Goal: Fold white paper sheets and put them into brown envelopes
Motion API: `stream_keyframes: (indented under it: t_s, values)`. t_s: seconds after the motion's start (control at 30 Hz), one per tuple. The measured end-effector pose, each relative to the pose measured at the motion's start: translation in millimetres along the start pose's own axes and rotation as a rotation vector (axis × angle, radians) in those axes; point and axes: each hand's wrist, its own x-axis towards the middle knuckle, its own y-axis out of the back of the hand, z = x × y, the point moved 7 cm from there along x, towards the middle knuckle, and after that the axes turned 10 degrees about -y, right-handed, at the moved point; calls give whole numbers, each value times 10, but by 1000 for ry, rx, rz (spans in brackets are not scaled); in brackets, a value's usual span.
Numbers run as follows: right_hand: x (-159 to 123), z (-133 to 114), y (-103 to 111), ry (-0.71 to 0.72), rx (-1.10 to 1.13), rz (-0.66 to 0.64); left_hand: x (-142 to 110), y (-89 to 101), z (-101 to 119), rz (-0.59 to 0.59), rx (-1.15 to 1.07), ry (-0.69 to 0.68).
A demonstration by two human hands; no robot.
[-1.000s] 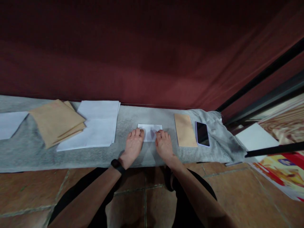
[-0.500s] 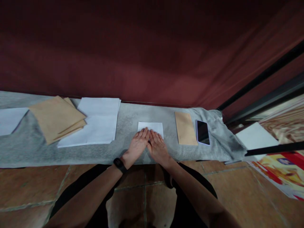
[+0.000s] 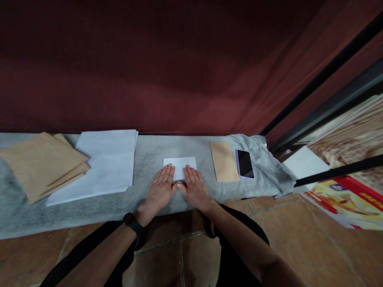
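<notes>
Folded white paper (image 3: 179, 162), long axis left-right, under my left hand (image 3: 162, 189) and right hand (image 3: 195, 189), both flat, grasping nothing.

On your cloth (image 3: 149, 171): middle sheet (image 3: 179, 162) straight ahead of you; paper stack (image 3: 110, 159) to its left; envelope pile (image 3: 42, 163) furthest left, partly on the stack; single envelope (image 3: 224, 161) right of the sheet; phone (image 3: 245, 163) just beside that, further right; panel (image 3: 149, 91) behind the cloth.

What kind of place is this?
Probably a room indoors, maybe in a home: there's a reddish tiled floor, a phone, and a long, low surface covered with grey cloth.
</notes>
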Motion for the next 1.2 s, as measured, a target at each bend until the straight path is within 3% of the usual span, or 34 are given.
stream_keyframes:
  t_s: [0.27, 0.47, 0.6, 0.8, 0.97, 1.2]
  values:
    - [-11, 236, 71, -92, -50, 34, -57, 2, -37, -39, 59, 99]
    - [-4, 284, 154, -127, -43, 40, -16, 88, -33, 11, 93, 147]
    - [94, 278, 237, -172, -8, 20, 142, 136, 190, 58, 71, 13]
    - [277, 184, 237, -188, 87, 14, 290, -69, 417, -15, -23, -73]
    - [364, -21, 118, -69, 98, -23, 325, -201, 360, -55, -31, -70]
    - [455, -27, -6, -71, 76, -38, 408, -193, 154, -68, 43, 17]
